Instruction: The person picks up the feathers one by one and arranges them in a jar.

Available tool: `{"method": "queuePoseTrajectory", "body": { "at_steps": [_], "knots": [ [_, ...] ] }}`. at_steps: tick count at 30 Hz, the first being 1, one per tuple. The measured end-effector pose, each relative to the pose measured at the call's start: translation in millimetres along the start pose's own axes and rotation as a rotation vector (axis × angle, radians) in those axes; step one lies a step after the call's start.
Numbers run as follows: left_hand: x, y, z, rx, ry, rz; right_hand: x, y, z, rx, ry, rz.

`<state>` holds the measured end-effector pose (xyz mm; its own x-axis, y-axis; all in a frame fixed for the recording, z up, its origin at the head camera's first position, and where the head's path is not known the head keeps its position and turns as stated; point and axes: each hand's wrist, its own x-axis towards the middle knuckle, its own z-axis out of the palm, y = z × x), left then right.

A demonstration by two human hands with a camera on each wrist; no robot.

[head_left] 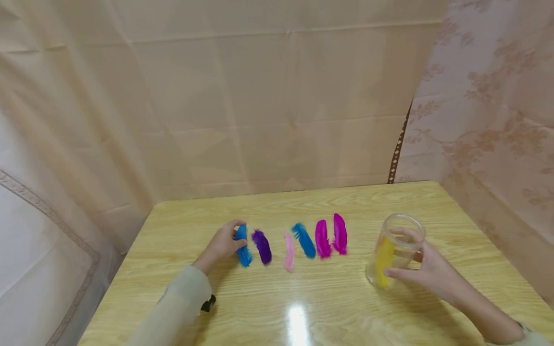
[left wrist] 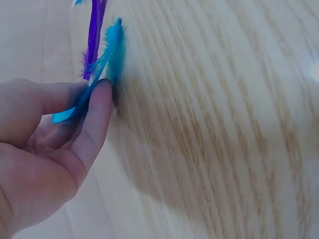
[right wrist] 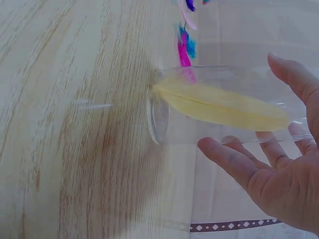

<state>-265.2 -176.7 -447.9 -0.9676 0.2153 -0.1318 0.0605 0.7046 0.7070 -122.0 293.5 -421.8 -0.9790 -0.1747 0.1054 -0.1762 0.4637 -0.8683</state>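
Observation:
Between thumb and fingers, my left hand (head_left: 224, 241) pinches a bright blue feather (left wrist: 97, 72) at the left end of a row. Just right of it lies a purple feather (head_left: 262, 247). My right hand (head_left: 437, 269) holds a clear glass jar (head_left: 404, 257), which stands upright on the table with its mouth up. Inside the jar a yellow feather (right wrist: 224, 107) leans upright against the wall. In the right wrist view the fingers (right wrist: 232, 162) lie along the jar's side.
The row continues rightward with a pale pink feather (head_left: 289, 251), another blue feather (head_left: 305, 241) and two magenta feathers (head_left: 322, 239) on the wood-grain table (head_left: 259, 307). Beige cloth (head_left: 268, 96) hangs behind, and a floral curtain (head_left: 497, 125) hangs at the right.

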Motion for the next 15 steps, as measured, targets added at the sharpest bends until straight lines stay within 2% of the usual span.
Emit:
{"method": "queuePoseTrajectory", "body": {
  "at_steps": [4,8,15],
  "knots": [
    [-0.6,-3.8,-2.2,-0.135,-0.046,-0.038,1.4,1.8,2.2,0.038,-0.015,-0.007],
    [1.3,-4.1,-2.4,-0.243,-0.08,-0.043,0.5,2.4,0.1,0.036,-0.011,-0.001],
    [2.8,-4.1,-4.4,-0.285,-0.074,-0.071,-0.9,3.8,1.1,0.031,-0.001,0.014]
  ]
}}
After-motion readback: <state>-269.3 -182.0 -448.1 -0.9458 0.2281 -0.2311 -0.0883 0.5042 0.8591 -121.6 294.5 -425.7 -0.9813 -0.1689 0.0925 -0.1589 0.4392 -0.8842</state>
